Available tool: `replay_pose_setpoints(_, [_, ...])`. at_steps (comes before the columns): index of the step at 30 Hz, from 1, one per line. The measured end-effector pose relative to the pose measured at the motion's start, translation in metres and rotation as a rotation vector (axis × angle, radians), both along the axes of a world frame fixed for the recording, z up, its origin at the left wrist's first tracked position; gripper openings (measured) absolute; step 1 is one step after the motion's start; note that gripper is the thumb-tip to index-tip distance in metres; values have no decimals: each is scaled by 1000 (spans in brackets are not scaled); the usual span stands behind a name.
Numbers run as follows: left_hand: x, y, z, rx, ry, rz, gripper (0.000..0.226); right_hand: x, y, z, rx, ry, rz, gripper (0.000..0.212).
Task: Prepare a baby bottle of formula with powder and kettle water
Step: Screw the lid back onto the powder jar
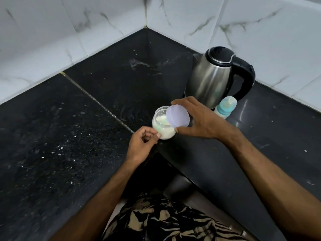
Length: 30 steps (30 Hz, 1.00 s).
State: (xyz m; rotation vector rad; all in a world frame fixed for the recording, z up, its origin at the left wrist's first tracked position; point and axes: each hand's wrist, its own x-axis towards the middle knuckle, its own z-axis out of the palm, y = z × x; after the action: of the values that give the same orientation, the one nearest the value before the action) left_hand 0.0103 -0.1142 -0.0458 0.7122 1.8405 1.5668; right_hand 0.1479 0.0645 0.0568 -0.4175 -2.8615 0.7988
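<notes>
A small clear jar (162,123) of white formula powder stands on the black counter near its inner corner edge, its mouth uncovered. My left hand (144,145) holds the jar's near side with curled fingers and thumb. My right hand (196,119) grips a pale lilac round lid (178,116), tilted just above and to the right of the jar's mouth. A steel electric kettle (213,77) with a black lid and handle stands behind. A baby bottle (225,107) with a blue collar and clear cap stands beside the kettle, partly hidden by my right hand.
The black granite counter (69,127) wraps an L-shaped corner, backed by white marble-look wall tiles (52,40). A grout seam (97,103) runs diagonally across it. White specks are scattered on the left slab. My patterned clothing (165,221) shows below the counter edge.
</notes>
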Motion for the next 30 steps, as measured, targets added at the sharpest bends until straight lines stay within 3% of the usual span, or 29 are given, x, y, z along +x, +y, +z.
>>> replay_pose_setpoints(5, [-12, 2, 4, 53, 205, 54, 41, -30, 3, 7, 106, -130, 67, 80])
replay_pose_setpoints(8, [-17, 7, 5, 20, 272, -50, 70, -42, 4, 6, 135, -198, 91, 81])
replay_pose_setpoints(11, [-16, 14, 9, 8, 284, -141, 84, -46, 4, 4, 146, -228, 101, 80])
replay_pose_setpoints(18, [-11, 29, 17, -37, 234, -179, 87, -49, 2, -7, 164, -224, 88, 80])
replay_pose_setpoints(24, [-17, 32, 14, -54, 322, -213, 83, -49, 0, -8, 171, -221, 65, 79])
replay_pose_setpoints(30, [-19, 30, 13, -44, 247, -216, 84, -50, -4, -4, 228, -241, 14, 80])
